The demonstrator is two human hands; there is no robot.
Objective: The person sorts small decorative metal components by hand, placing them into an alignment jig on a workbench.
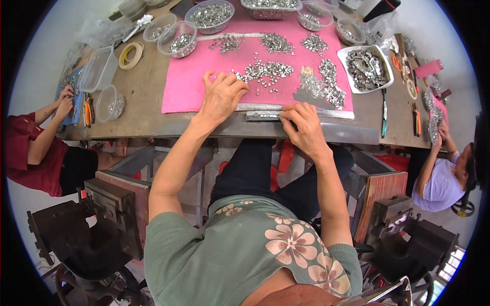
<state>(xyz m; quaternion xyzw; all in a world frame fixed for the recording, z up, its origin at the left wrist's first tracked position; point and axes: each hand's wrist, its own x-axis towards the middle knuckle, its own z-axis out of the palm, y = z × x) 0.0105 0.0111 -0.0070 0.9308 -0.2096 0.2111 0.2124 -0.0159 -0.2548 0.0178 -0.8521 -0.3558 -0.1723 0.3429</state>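
My left hand (223,98) is over the pink mat (178,84), its fingers bent and drawn together at the edge of a loose pile of small silvery metal pieces (269,70). Anything between those fingertips is hidden. A narrow grey metal bar (262,116) with a row of small bright pieces along it lies at the table's front edge. Closed around its right end are the thumb and fingers of my right hand (304,126). Beyond that hand, thin flat metal strips (312,89) lie beside another heap of pieces (332,84).
Clear tubs of metal parts (210,15) line the back. A white tray (390,81) holds dark scraps at right. Tape (131,55), pliers (90,111) and a green-handled tool (384,122) lie around. One person (38,137) works at left, another (441,178) at right.
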